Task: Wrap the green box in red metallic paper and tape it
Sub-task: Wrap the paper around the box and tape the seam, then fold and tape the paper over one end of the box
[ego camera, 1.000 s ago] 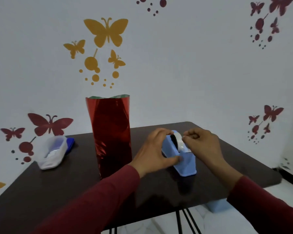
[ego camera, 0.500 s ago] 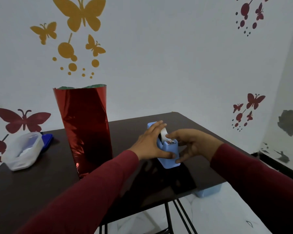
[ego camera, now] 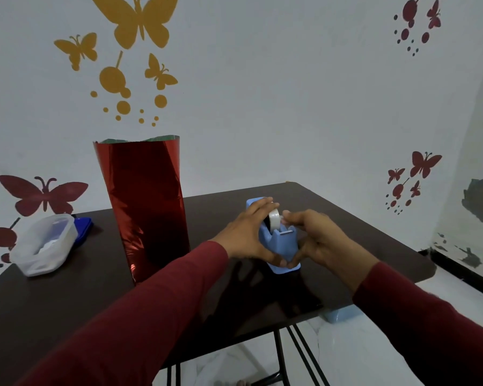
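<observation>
The box stands upright on the dark table [ego camera: 67,296], sheathed in red metallic paper [ego camera: 144,207]; a green rim shows at its open top. To its right sits a light blue tape dispenser [ego camera: 282,246] with a white tape roll [ego camera: 274,220]. My left hand [ego camera: 247,235] grips the dispenser's left side, fingers over the top and thumb at the base. My right hand [ego camera: 315,238] is at the dispenser's right side, fingertips pinching at the tape roll and thumb near the base. The tape end itself is too small to make out.
A translucent plastic container [ego camera: 43,243] with a blue lid [ego camera: 84,227] behind it lies at the table's left. The table's right edge runs just beyond my right hand. A pale blue object [ego camera: 335,316] sits on the floor under the front edge.
The view has shifted right and down. My right hand dropped from the top of the roll to the dispenser's right side; my left hand stays gripping the dispenser.
</observation>
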